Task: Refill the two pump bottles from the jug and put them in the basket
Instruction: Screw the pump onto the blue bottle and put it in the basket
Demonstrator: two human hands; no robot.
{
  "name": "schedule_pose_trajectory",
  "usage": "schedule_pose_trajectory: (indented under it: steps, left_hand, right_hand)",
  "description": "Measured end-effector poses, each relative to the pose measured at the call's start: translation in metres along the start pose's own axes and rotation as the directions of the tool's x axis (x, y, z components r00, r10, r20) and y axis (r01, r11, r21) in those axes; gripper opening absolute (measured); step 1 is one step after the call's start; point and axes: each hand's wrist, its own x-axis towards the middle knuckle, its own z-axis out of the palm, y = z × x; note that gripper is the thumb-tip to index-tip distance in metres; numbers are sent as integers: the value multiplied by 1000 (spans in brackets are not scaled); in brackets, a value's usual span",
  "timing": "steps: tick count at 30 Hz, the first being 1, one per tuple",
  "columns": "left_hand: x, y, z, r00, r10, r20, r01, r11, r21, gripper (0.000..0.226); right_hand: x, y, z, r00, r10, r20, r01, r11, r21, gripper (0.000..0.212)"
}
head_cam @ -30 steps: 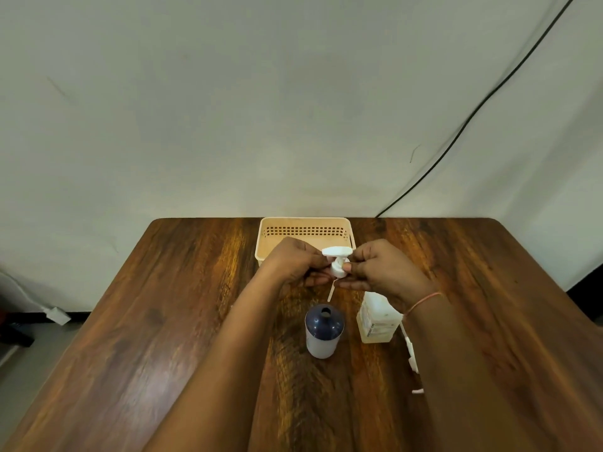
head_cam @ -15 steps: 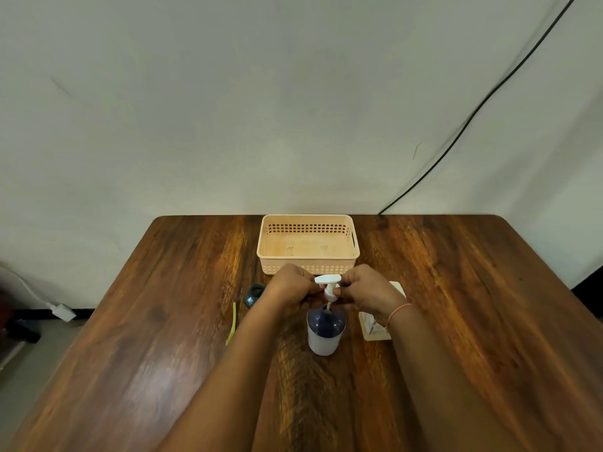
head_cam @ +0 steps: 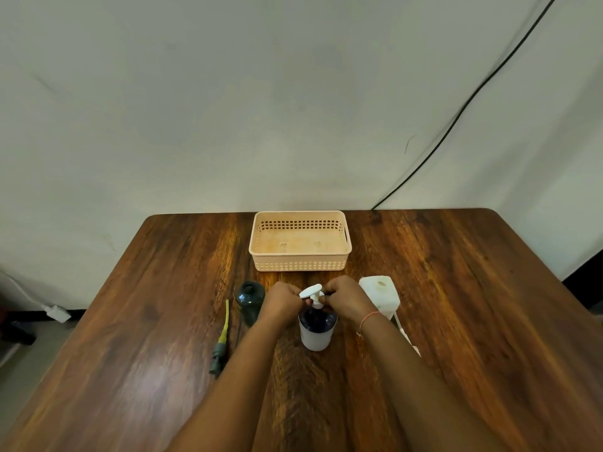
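A white bottle with a dark blue top (head_cam: 316,331) stands upright at the table's centre. Its white pump head (head_cam: 311,292) sits at the bottle's neck, pinched between my left hand (head_cam: 283,299) and my right hand (head_cam: 346,297). A dark green bottle (head_cam: 250,301) with no pump stands just left of my left hand. Its dark pump with a yellow-green tube (head_cam: 222,341) lies on the table further left. The white jug (head_cam: 381,292) stands behind my right wrist. The peach basket (head_cam: 300,264) rests farther back and holds nothing.
A white object (head_cam: 408,337) lies on the wooden table (head_cam: 473,305) beside my right forearm, mostly hidden. A black cable (head_cam: 456,119) runs down the wall to the table's back edge. A white plug (head_cam: 57,313) lies on the floor at left.
Both hands have lowered the white pump head from above the bottle down onto its neck. The view has tilted, so the green bottle and its loose pump now show.
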Motion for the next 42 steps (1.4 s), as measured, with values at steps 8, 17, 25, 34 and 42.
schedule_pose_trajectory:
  steps: [8, 17, 25, 34, 42]
  left_hand:
    - [-3, -15, 15, 991, 130, -33, -132, 988, -81, 27]
    - [0, -37, 24, 973, 222, -56, -229, 954, -193, 32]
    - [5, -40, 29, 970, 242, -33, -239, 968, 73, 46]
    - [7, -40, 32, 964, 246, -96, -232, 962, 143, 36]
    - [8, -39, 29, 964, 256, -64, -249, 963, 108, 49]
  right_hand:
    - [5, 16, 5, 1000, -9, 3, 9, 1000, 3, 24]
    - [3, 29, 10, 993, -112, 22, 109, 988, 114, 40]
    - [4, 40, 20, 964, -237, -119, 234, 972, -38, 32]
    - [7, 47, 28, 932, -308, -190, 296, 951, -87, 18]
    - [7, 53, 25, 963, -235, -129, 248, 963, 102, 43]
